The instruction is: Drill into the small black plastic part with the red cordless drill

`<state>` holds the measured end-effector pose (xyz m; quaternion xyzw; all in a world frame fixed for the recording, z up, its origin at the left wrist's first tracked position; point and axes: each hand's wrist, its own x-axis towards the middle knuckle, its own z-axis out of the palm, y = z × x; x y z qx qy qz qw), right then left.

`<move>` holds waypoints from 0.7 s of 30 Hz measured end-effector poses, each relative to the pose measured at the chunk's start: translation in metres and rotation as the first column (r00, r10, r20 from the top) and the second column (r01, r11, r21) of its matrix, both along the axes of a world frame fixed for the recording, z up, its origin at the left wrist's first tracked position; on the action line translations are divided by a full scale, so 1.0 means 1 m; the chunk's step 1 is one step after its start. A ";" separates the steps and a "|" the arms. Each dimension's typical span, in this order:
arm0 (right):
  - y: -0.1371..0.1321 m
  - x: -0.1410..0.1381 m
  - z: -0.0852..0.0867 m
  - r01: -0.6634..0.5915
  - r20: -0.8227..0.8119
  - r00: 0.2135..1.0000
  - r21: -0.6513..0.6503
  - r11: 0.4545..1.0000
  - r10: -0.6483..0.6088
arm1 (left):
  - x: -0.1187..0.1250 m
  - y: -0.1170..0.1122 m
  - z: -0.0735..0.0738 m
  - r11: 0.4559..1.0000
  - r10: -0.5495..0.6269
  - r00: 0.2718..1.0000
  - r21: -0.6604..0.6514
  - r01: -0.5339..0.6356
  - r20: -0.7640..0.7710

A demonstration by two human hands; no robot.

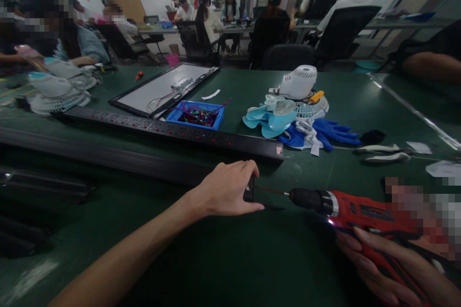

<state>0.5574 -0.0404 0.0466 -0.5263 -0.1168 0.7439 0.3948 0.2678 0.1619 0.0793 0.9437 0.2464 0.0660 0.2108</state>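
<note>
My left hand [226,189] is wrapped round the near end of a long black bar [144,158], with fingers and thumb on a small black end piece [249,192]. In my right hand [389,259] is a red cordless drill [370,213], gripped by its handle with its light lit. Its long thin bit [272,191] points left and reaches to the end piece; whether the tip sits in a screw is hidden. Just beyond lies a long black power strip [173,129] with a row of sockets.
Behind the strip are a blue tray [194,123] of wires and a framed panel [162,87]. Light-blue fan blades [275,117], a white fan base [298,81], blue gloves [333,132] and pliers [385,153] lie to the right. More black bars [43,184] lie left. People sit around.
</note>
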 end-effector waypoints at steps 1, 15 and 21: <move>0.000 0.002 -0.001 -0.006 0.002 1.000 -0.003 1.000 0.006 | 0.000 0.000 0.000 1.000 0.000 1.000 -0.001 0.000 0.001; -0.002 0.003 -0.003 0.010 0.026 1.000 -0.008 1.000 -0.010 | -0.001 -0.001 0.002 1.000 -0.003 1.000 -0.007 0.003 -0.006; -0.001 0.002 -0.003 0.010 0.026 1.000 0.007 1.000 -0.010 | 0.000 -0.001 0.003 1.000 -0.003 1.000 -0.005 0.003 -0.007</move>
